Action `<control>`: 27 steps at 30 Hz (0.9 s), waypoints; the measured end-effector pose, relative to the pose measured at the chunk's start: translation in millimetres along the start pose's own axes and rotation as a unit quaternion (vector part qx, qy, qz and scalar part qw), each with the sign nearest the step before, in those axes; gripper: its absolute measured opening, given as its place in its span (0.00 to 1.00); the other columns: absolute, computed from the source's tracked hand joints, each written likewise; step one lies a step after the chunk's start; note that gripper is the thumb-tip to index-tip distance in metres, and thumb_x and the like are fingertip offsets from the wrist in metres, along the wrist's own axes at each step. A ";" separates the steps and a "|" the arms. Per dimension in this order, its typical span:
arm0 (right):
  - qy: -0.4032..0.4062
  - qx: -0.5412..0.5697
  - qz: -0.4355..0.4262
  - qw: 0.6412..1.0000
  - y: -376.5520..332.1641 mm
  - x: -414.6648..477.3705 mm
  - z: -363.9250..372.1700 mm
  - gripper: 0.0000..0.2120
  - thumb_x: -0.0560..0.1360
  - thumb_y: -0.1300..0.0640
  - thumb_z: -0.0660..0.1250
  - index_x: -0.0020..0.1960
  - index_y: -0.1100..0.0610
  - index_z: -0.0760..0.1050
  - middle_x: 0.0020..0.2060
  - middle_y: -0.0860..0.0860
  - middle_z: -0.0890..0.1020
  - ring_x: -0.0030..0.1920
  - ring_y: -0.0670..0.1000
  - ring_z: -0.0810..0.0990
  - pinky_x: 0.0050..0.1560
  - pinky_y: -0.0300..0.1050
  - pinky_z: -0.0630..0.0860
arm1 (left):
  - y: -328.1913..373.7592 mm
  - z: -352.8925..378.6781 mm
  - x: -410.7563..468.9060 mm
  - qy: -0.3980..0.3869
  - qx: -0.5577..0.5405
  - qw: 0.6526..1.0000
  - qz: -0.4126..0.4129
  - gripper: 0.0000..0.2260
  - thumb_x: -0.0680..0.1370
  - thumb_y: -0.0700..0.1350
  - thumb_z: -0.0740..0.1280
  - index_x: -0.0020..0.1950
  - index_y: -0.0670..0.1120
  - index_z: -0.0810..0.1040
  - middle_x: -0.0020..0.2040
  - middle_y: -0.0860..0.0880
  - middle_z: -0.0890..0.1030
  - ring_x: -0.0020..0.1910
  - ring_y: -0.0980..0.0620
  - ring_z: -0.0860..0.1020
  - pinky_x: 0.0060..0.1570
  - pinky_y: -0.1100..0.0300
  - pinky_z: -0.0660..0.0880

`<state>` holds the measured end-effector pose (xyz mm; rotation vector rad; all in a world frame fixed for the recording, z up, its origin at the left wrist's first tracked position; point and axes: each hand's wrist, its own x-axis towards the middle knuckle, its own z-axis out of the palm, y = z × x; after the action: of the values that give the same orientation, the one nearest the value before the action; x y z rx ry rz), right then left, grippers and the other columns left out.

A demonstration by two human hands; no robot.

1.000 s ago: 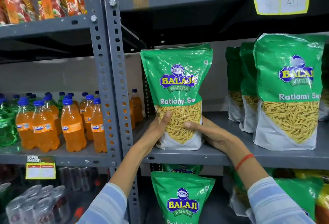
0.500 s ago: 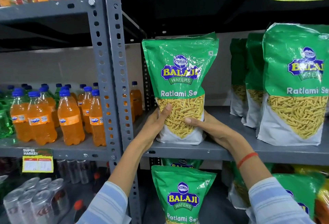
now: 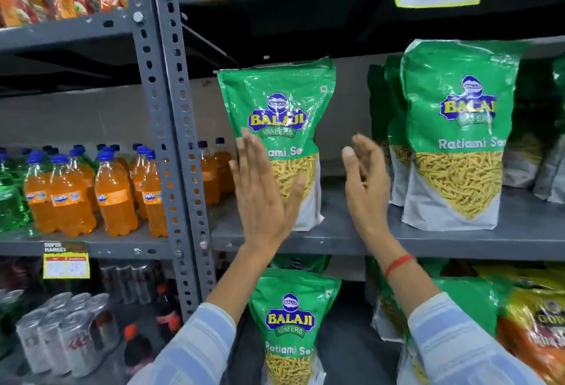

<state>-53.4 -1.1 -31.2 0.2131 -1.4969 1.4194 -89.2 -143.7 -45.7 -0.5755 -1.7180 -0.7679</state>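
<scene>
the grey metal shelf (image 3: 336,239) carries the goods at this level. on its right side stands a group of green bags (image 3: 458,140). one green snack bag (image 3: 284,103) stands upright alone on the shelf, near the upright post (image 3: 171,140), apart from the group. the left hand (image 3: 263,198) is flat with straight fingers before the bag's lower left part and grips nothing. the right hand (image 3: 363,182) is beside the bag, apart from it, loosely bent and empty. orange bottles (image 3: 113,198) stand left of the post.

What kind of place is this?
Most likely a supermarket aisle: grey metal shelving stocked with identical green snack bags, orange soda bottles, and a yellow price tag printed "Super Market".
</scene>
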 end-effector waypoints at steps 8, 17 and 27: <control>0.115 -0.153 -0.262 0.946 -4.8 30.7 -113.8 0.24 0.81 0.50 0.55 0.68 0.68 0.66 0.69 0.61 0.67 0.72 0.58 0.64 0.74 0.50 0.60 | 121.1 82.3 -6.5 -0.049 -0.147 0.988 0.020 0.33 0.81 0.59 0.51 0.78 0.42 0.44 0.80 0.47 0.44 0.79 0.51 0.45 0.77 0.46 0.48; -0.263 -0.091 0.130 0.952 40.8 96.9 -224.0 0.56 0.55 0.28 0.74 0.74 0.53 0.62 0.69 0.53 0.75 0.62 0.39 0.76 0.59 0.31 0.74 | 171.7 139.1 -4.1 -0.263 -0.365 0.850 -0.274 0.60 0.54 0.73 0.73 0.78 0.54 0.48 0.73 0.52 0.70 0.70 0.55 0.71 0.69 0.52 0.70; -0.367 -0.037 0.176 0.912 49.6 90.4 -232.4 0.48 0.63 0.31 0.71 0.75 0.46 0.57 0.70 0.44 0.73 0.68 0.42 0.73 0.72 0.47 0.67 | 157.4 133.7 -6.2 -0.306 -0.460 0.763 -0.337 0.48 0.49 0.64 0.81 0.65 0.48 0.73 0.59 0.50 0.82 0.58 0.55 0.81 0.54 0.64 0.77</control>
<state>-7.9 248.6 -45.8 0.4887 -2.2924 1.6555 -61.7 61.1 -43.2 -0.9403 -2.0911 -2.2106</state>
